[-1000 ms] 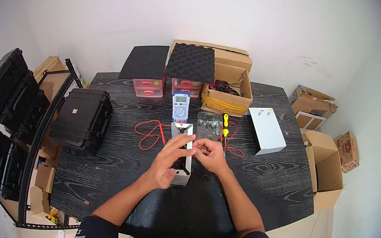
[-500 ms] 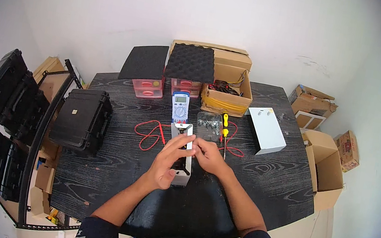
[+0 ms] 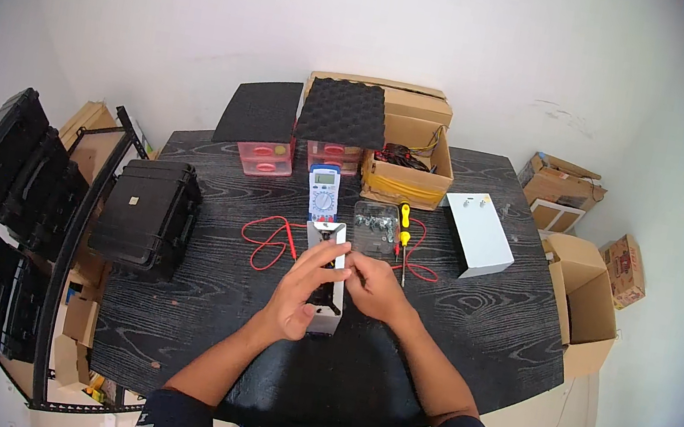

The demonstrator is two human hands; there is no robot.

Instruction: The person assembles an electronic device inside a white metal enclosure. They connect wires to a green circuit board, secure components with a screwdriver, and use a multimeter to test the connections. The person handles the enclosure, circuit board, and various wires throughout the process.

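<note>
A narrow, open-topped white metal case [image 3: 325, 323] stands lengthwise on the table before me, with dark parts inside. My left hand [image 3: 299, 287] grips it from the left, fingers reaching across its top to the right wall and the thumb near its lower end. Against the right wall is my right hand [image 3: 375, 288], its fingers curled and pinched; whatever they hold is hidden. Just beyond the case lies a blue-edged multimeter [image 3: 324, 195]. A clear tray of small metal parts [image 3: 376, 226] sits right of it, beside a yellow-handled screwdriver [image 3: 405, 239].
Red test leads [image 3: 268, 242] lie left and right of the case. A white metal cover [image 3: 479, 233] rests farther right. Foam-topped drawer boxes [image 3: 266, 159] and a cardboard box of wires [image 3: 404, 189] line the back. A black hard case [image 3: 143, 213] sits at the left edge.
My right hand has shifted slightly down and to the right along the case's wall, its knuckles turned a little. The left hand and the case stay in place.
</note>
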